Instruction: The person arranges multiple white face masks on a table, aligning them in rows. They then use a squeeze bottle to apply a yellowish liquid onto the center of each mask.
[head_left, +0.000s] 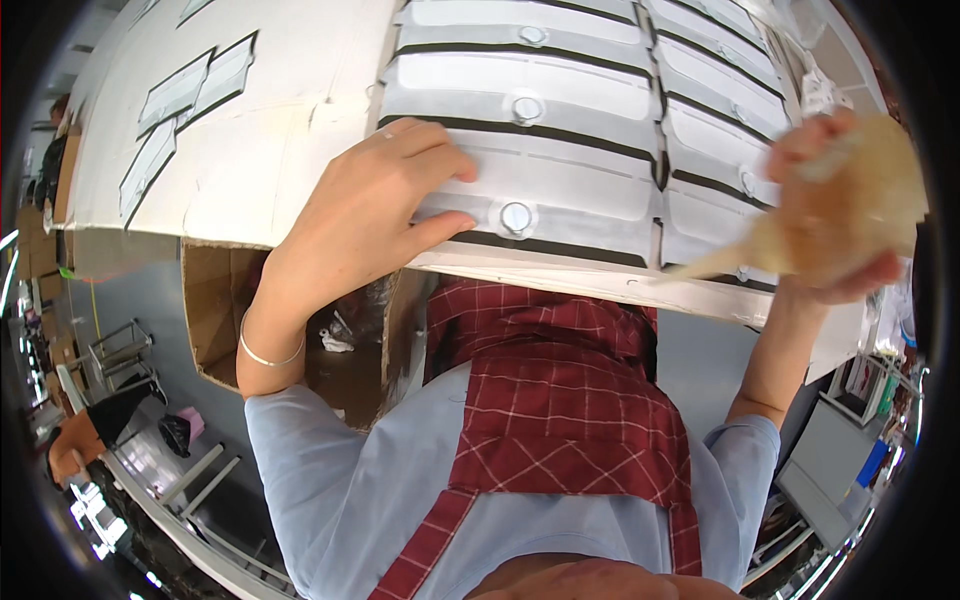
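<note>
My right hand [840, 160], blurred by motion, is closed around a yellowish translucent squeeze bottle [860, 205]. The bottle's pointed nozzle [715, 262] slants down to the left over the front edge of the panels. Rows of flat silver-white panels [570, 160] with dark borders lie on the table, many bearing a round metal disc [516, 218]. At the left end of the nearest panel rests my left hand [385, 190]. Its thumb and bent fingers are apart, with the disc just to their right.
A white table surface [270, 170] carries several separate small panels [205, 85] at the far left. Under the front edge stands an open cardboard box [215, 320] with crumpled plastic inside. A grey cart [830, 445] is at the lower right.
</note>
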